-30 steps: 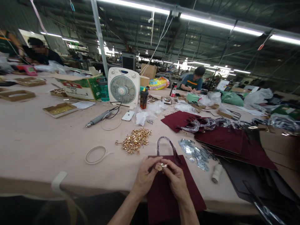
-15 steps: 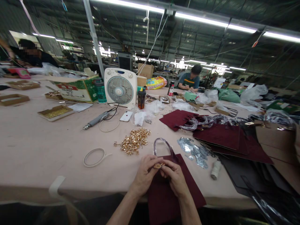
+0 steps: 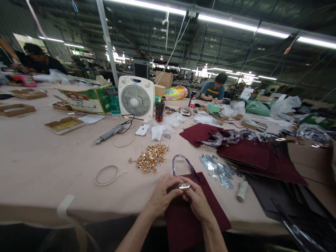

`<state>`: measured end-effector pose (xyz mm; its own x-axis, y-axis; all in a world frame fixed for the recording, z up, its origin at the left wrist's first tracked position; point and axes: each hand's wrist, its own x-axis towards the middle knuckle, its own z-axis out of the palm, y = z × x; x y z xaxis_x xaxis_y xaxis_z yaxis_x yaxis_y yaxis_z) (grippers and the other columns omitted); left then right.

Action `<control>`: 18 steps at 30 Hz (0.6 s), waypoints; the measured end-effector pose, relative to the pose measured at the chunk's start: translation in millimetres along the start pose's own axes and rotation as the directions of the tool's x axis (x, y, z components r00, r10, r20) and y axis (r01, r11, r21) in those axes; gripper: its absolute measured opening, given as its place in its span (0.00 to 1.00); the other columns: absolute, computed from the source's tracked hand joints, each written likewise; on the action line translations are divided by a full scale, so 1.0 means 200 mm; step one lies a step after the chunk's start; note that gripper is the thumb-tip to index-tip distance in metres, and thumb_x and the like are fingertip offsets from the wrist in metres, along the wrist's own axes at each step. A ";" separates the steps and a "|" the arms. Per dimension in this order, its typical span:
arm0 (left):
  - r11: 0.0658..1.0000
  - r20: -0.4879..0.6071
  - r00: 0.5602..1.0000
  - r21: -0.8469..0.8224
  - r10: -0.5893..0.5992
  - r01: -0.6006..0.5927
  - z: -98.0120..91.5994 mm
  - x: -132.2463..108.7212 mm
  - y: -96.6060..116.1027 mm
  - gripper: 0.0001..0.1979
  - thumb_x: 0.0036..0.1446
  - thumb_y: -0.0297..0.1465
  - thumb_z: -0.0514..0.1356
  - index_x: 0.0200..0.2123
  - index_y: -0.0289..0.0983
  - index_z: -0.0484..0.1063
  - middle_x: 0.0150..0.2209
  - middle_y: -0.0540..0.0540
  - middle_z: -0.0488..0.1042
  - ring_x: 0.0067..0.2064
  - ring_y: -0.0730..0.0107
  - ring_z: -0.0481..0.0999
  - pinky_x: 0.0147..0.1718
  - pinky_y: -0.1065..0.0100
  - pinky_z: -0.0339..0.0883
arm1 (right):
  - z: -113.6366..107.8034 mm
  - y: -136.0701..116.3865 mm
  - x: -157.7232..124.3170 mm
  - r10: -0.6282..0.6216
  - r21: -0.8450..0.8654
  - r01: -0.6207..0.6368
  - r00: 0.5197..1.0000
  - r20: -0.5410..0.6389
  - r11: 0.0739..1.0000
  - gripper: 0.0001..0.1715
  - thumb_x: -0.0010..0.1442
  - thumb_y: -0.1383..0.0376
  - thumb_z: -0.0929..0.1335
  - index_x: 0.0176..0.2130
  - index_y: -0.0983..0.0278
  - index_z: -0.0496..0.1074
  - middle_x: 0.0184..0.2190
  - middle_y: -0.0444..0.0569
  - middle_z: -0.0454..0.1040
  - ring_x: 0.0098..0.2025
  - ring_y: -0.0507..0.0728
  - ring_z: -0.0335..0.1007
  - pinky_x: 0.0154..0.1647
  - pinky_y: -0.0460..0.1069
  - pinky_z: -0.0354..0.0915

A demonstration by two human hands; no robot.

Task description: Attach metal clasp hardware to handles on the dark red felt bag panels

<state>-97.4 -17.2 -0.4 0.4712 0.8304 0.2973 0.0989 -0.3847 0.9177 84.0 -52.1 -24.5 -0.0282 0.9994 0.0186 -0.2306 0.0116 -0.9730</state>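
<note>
My left hand [image 3: 163, 194] and my right hand [image 3: 196, 197] are together, fingertips closed on a small shiny gold clasp plate [image 3: 184, 186]. The plate is oval with a slot-like mark, and its lower side is hidden by my fingers. Something dark shows between the left thumb and fingers, too small to name. Below the hands lies a flat maroon bag panel [image 3: 183, 224], its plastic-wrapped handle [image 3: 181, 159] arching up behind them. A heap of gold turn-lock parts [image 3: 151, 157] lies left of the handle.
Thin silver metal plates [image 3: 217, 169] and a thread spool [image 3: 242, 190] lie on the right. Maroon panels [image 3: 244, 152] are stacked beyond. A tape ring [image 3: 107, 175], an electric screwdriver [image 3: 109, 134], a phone [image 3: 142, 130] and a fan [image 3: 135, 96] occupy the left and back.
Between my fingertips the gold clasp plate has turned, so its smooth bright face now shows. Both hands stay over the maroon panel; the view has shifted slightly.
</note>
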 end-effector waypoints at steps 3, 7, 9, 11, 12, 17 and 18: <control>1.000 -0.035 0.999 0.003 0.028 -0.028 0.01 0.00 -0.02 0.13 0.65 0.41 0.65 0.50 0.47 0.81 0.44 0.46 0.78 0.52 0.57 0.72 0.57 0.59 0.63 | -0.01 0.01 0.00 -0.018 -0.041 0.017 1.000 -0.020 0.999 0.18 0.65 0.55 0.74 0.51 0.60 0.80 0.28 0.44 0.71 0.28 0.51 0.60 0.30 0.47 0.57; 0.998 -0.074 0.996 -0.004 0.059 -0.059 0.02 -0.01 -0.04 0.14 0.66 0.41 0.64 0.52 0.47 0.81 0.45 0.45 0.79 0.52 0.57 0.72 0.57 0.58 0.63 | 0.01 -0.01 0.00 -0.051 -0.123 0.047 0.998 -0.036 0.991 0.17 0.66 0.54 0.73 0.49 0.62 0.81 0.27 0.44 0.73 0.28 0.52 0.63 0.31 0.47 0.60; 0.997 -0.094 0.993 -0.006 0.073 -0.074 0.03 -0.02 -0.04 0.13 0.67 0.40 0.64 0.52 0.47 0.81 0.45 0.45 0.79 0.52 0.57 0.73 0.56 0.58 0.63 | 0.01 -0.02 -0.01 -0.059 -0.147 0.054 0.998 -0.031 0.988 0.17 0.66 0.55 0.72 0.48 0.63 0.81 0.28 0.44 0.73 0.28 0.52 0.63 0.31 0.47 0.60; 0.996 -0.111 0.990 0.002 0.087 -0.087 0.04 -0.02 -0.04 0.13 0.67 0.40 0.64 0.52 0.46 0.81 0.45 0.45 0.80 0.52 0.57 0.73 0.55 0.58 0.64 | 0.02 -0.03 -0.01 -0.063 -0.160 0.059 0.998 -0.023 0.985 0.17 0.66 0.55 0.72 0.48 0.64 0.81 0.28 0.44 0.73 0.28 0.52 0.63 0.31 0.47 0.61; 0.996 -0.118 0.989 0.008 0.091 -0.090 0.04 -0.02 -0.03 0.13 0.67 0.40 0.64 0.51 0.46 0.81 0.44 0.45 0.80 0.51 0.57 0.73 0.55 0.58 0.64 | 0.02 -0.03 -0.01 -0.066 -0.161 0.062 0.998 -0.021 0.985 0.17 0.66 0.55 0.72 0.48 0.64 0.81 0.28 0.44 0.73 0.28 0.51 0.63 0.31 0.47 0.61; 0.998 -0.135 0.988 0.009 0.070 -0.070 0.04 -0.02 -0.02 0.12 0.68 0.40 0.63 0.51 0.45 0.81 0.45 0.43 0.80 0.51 0.56 0.74 0.55 0.57 0.65 | 0.02 -0.02 -0.01 -0.043 -0.057 0.042 0.999 -0.011 0.997 0.16 0.65 0.56 0.73 0.48 0.62 0.82 0.30 0.45 0.74 0.30 0.52 0.64 0.34 0.47 0.62; 0.998 -0.141 0.988 0.004 0.062 -0.062 0.04 -0.02 -0.02 0.12 0.68 0.39 0.63 0.51 0.45 0.81 0.46 0.43 0.80 0.52 0.56 0.74 0.55 0.57 0.66 | 0.03 -0.02 -0.01 -0.032 -0.021 0.032 0.999 -0.008 0.999 0.17 0.64 0.56 0.74 0.48 0.62 0.82 0.31 0.46 0.75 0.31 0.52 0.64 0.34 0.47 0.63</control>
<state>-92.5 -22.4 -6.6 0.3485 0.8532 0.3880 0.0726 -0.4373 0.8964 80.2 -54.2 -18.8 -0.0128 0.9988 0.0479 -0.2112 0.0441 -0.9764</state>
